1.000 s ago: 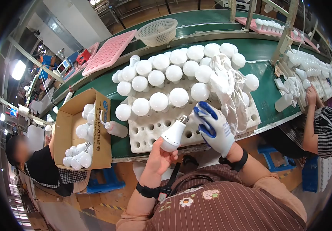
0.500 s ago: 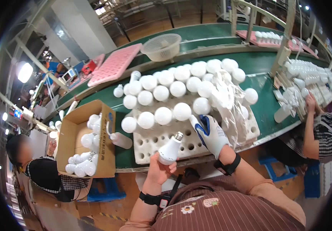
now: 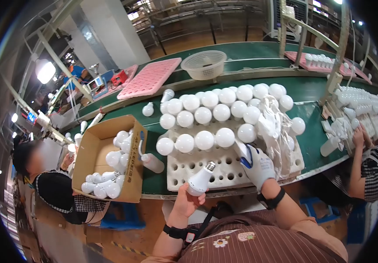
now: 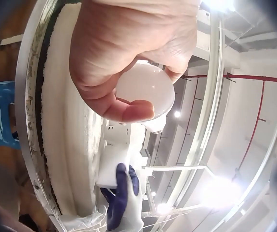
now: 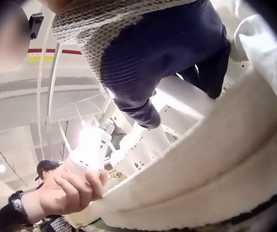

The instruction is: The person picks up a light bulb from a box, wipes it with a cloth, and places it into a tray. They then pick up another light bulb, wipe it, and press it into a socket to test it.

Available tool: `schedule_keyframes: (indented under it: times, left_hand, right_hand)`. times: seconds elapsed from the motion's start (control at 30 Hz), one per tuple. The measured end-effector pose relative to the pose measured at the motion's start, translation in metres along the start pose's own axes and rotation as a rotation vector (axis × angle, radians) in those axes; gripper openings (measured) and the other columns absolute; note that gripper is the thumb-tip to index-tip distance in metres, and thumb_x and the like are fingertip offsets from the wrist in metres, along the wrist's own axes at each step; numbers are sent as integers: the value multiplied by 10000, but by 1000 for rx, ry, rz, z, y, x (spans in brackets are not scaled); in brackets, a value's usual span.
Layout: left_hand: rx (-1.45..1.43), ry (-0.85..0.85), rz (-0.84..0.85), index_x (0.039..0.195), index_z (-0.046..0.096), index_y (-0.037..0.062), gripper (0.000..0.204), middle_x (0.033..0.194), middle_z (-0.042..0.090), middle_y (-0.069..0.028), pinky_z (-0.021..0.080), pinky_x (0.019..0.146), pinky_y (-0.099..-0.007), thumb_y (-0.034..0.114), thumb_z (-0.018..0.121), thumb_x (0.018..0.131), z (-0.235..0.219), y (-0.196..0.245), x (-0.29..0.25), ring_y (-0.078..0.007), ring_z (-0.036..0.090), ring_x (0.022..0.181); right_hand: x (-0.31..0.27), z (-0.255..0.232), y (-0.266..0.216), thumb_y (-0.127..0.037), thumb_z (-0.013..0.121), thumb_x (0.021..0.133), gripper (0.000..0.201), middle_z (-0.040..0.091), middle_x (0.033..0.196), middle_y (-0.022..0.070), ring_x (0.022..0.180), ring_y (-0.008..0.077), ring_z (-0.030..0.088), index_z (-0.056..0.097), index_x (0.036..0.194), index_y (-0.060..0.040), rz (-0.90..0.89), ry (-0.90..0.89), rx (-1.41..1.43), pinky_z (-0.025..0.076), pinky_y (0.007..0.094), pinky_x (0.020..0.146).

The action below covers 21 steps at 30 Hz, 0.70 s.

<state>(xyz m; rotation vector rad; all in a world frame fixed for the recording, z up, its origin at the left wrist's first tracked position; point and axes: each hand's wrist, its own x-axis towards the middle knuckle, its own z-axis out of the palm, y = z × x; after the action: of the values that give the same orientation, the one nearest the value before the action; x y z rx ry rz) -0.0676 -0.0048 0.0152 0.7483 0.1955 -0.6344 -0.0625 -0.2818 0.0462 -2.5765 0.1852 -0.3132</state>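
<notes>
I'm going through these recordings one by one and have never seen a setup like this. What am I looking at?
There is no robot here, just a person wearing three cameras. The wide picture comes from the head, looking down over the work; the two closer ones come from the left and right wrists.

On the green surface stands a pale tray full of holes, with rows of round white bulbs on it and a crumpled white cloth over part of it. To its left are a squeeze bottle and an open carton of bulbs.

The bare left hand holds one bulb, its screw base pointing up. The gloved right hand pinches a white object that I can't identify.
</notes>
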Motion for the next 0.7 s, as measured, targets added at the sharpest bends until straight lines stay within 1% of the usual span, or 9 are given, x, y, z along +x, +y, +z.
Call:
schedule_keyframes:
  times: [0.03, 0.07, 0.13, 0.17, 0.23, 0.4, 0.47, 0.5, 0.7]
  left_hand:
    - [25, 8, 11, 1273, 504, 22, 513, 948, 627, -195, 437, 533, -308, 406, 367, 963, 3, 1, 0, -202, 507, 615]
    - [23, -2, -6, 1273, 504, 22, 513, 948, 627, -195, 437, 533, -308, 406, 367, 963, 3, -1, 0, -202, 507, 615]
    - [-7, -1, 28, 1281, 504, 23, 524, 948, 625, -200, 437, 531, -309, 418, 381, 961, 3, -3, 0, -202, 506, 617]
    - [24, -13, 33, 1290, 500, 23, 543, 955, 623, -204, 433, 533, -308, 439, 393, 957, 2, -3, 2, -201, 506, 625]
    - [17, -19, 26, 1290, 500, 24, 551, 960, 622, -204, 430, 532, -308, 448, 395, 954, 3, -4, 1, -201, 506, 628]
    - [48, 12, 33, 1285, 506, 26, 579, 968, 619, -203, 421, 528, -309, 482, 410, 942, -2, 0, -4, -201, 504, 630]
    - [79, 5, 59, 1280, 512, 27, 592, 968, 619, -201, 421, 526, -313, 498, 426, 932, -7, 2, -6, -204, 505, 629]
    - [73, -1, 48, 1279, 511, 25, 601, 969, 618, -200, 427, 529, -314, 505, 442, 924, -9, 2, -5, -205, 509, 631]
    - [123, -83, 17, 1277, 504, 10, 603, 972, 614, -188, 435, 542, -318, 490, 465, 914, 5, -4, 5, -209, 522, 648]
  right_hand:
    - [1, 0, -3, -340, 623, 898, 433, 605, 1126, 198, 979, 388, 623, 549, 1247, -95, -13, 56, -8, 495, 479, 842]
    - [3, 4, -5, -349, 669, 868, 495, 603, 1133, 197, 992, 404, 614, 530, 1267, -90, 16, 60, 18, 490, 488, 846]
    - [8, 7, -15, -338, 674, 865, 496, 600, 1113, 192, 976, 401, 620, 524, 1262, -83, 42, 46, 24, 496, 485, 832]
    - [12, 14, -15, -327, 679, 861, 493, 592, 1109, 191, 963, 403, 623, 524, 1255, -75, 30, 66, 25, 498, 484, 826]
    - [13, 18, -15, -378, 630, 889, 507, 590, 1089, 205, 954, 380, 632, 515, 1248, -38, -44, 104, 9, 505, 474, 812]
    - [-7, -5, -15, -368, 645, 879, 585, 594, 1069, 214, 977, 377, 618, 484, 1317, -15, -124, 180, -27, 499, 466, 836]
    - [-12, -13, -10, -355, 681, 864, 645, 615, 1043, 186, 968, 364, 622, 457, 1373, -28, 3, 10, 47, 493, 459, 842]
    - [-13, -11, -7, -344, 656, 887, 591, 616, 1024, 184, 935, 361, 624, 470, 1360, -42, -36, 46, 6, 494, 455, 820]
    - [9, 10, -8, -323, 604, 920, 469, 622, 976, 183, 833, 365, 640, 506, 1305, -73, -142, 62, -27, 509, 460, 749]
